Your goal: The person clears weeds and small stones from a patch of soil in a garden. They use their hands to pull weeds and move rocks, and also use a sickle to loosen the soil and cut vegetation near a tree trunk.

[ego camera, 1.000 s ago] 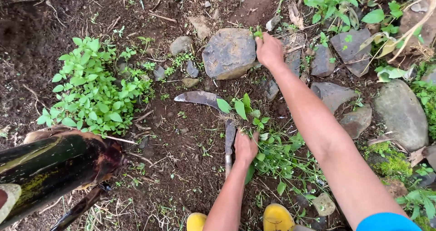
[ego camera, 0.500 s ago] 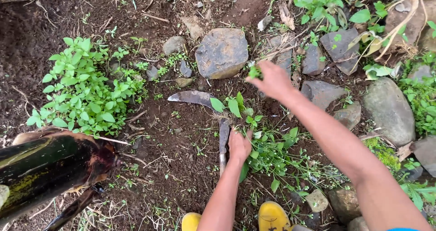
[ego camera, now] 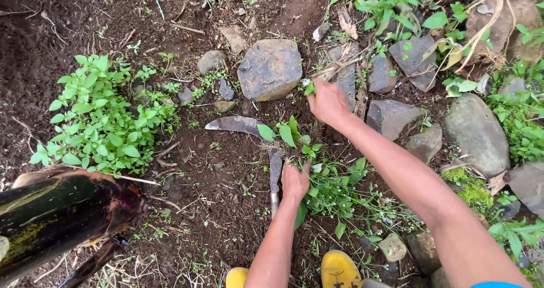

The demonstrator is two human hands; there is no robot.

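Green sprig of weed (ego camera: 309,88) is sitting pinched in the right hand (ego camera: 327,102), just above the frame's centre, beside the big flat grey stone (ego camera: 270,69). The left hand (ego camera: 294,181), lower centre, is pressing down on a heap of pulled weeds (ego camera: 340,189), its fingers curled together over them and touching a rusty sickle (ego camera: 249,130) lying on the dark soil (ego camera: 221,180). A leafy green clump (ego camera: 102,118) is filling the left side; yellow boots (ego camera: 340,268) are peeking in at the bottom edge.
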